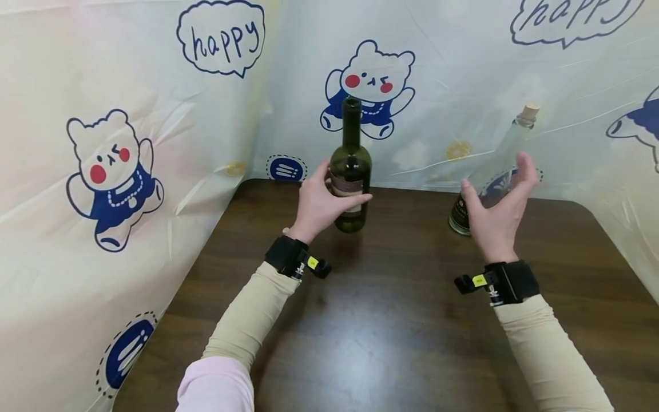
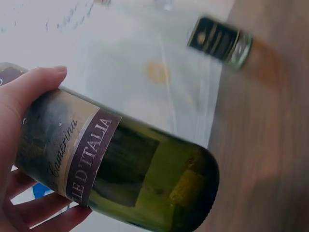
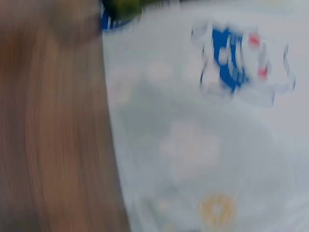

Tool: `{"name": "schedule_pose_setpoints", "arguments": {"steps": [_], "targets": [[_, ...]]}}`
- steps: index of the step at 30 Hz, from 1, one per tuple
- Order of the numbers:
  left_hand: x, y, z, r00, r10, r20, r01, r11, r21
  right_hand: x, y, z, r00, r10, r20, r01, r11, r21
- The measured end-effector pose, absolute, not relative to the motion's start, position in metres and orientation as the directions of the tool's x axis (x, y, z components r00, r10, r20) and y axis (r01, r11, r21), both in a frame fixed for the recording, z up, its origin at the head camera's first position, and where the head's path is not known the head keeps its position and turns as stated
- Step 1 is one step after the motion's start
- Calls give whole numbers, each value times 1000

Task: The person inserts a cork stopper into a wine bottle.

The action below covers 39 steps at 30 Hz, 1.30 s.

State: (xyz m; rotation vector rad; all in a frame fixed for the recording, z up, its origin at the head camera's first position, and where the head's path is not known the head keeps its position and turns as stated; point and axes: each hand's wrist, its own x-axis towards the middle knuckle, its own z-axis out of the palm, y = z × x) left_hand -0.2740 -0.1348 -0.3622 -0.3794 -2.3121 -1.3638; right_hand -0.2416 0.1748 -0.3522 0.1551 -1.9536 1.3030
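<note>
My left hand (image 1: 321, 203) grips a dark green wine bottle (image 1: 355, 163) round its label, with the thumb across the front. The bottle is upright with an uncovered mouth; whether its base touches the table I cannot tell. In the left wrist view, the label (image 2: 91, 154) reads "D'ITALIA", and a tan, cork-like piece (image 2: 189, 187) shows through the glass near the base. On the right, a clear glass bottle (image 1: 494, 166) with a cork (image 1: 528, 113) and a dark label stands on the table. In front of it is my right hand (image 1: 499, 220), thumb and fingers spread apart.
The dark wooden table (image 1: 360, 320) ends at the back against a pale printed curtain (image 1: 288, 109) with bear drawings, which also hangs along both sides. A camera band (image 1: 288, 256) sits on the left wrist and another band (image 1: 512, 280) on the right.
</note>
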Motion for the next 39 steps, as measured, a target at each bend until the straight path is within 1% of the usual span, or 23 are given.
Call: {"name": "schedule_pose_setpoints", "arguments": {"steps": [1, 3, 5, 7, 9, 11, 15, 19, 24, 32, 39], "targets": [[-270, -129, -362, -870, 36, 491, 448, 472, 759, -239, 170, -352, -700, 258, 666, -516, 463, -721], [-263, -119, -364, -869, 68, 491, 463, 462, 756, -236, 161, -354, -737, 140, 661, -553, 437, -710], [-256, -110, -367, -866, 97, 490, 477, 453, 753, -233, 152, -358, -788, 2, 616, -564, 398, -723], [-250, -102, -372, -860, 124, 495, 494, 449, 744, -229, 143, -363, -822, -127, 556, -560, 358, -747], [-245, -94, -377, -850, 156, 503, 516, 442, 734, -224, 134, -367, -838, -227, 497, -546, 324, -773], [-242, -88, -382, -844, 183, 504, 529, 440, 725, -221, 126, -372, -841, -281, 463, -535, 304, -788], [-236, -80, -391, -838, 230, 495, 544, 424, 724, -217, 116, -381, -852, -308, 424, -510, 295, -808], [-232, -75, -398, -834, 255, 490, 552, 416, 722, -215, 113, -388, -873, -284, 397, -476, 311, -823], [-229, -71, -405, -838, 268, 475, 545, 438, 715, -213, 114, -393, -889, -260, 377, -449, 332, -830], [-227, -69, -416, -868, 264, 421, 497, 467, 732, -214, 119, -402, -884, -293, 364, -454, 358, -816], [-229, -68, -422, -876, 275, 397, 483, 459, 746, -215, 119, -408, -883, -291, 369, -458, 359, -813]]}}
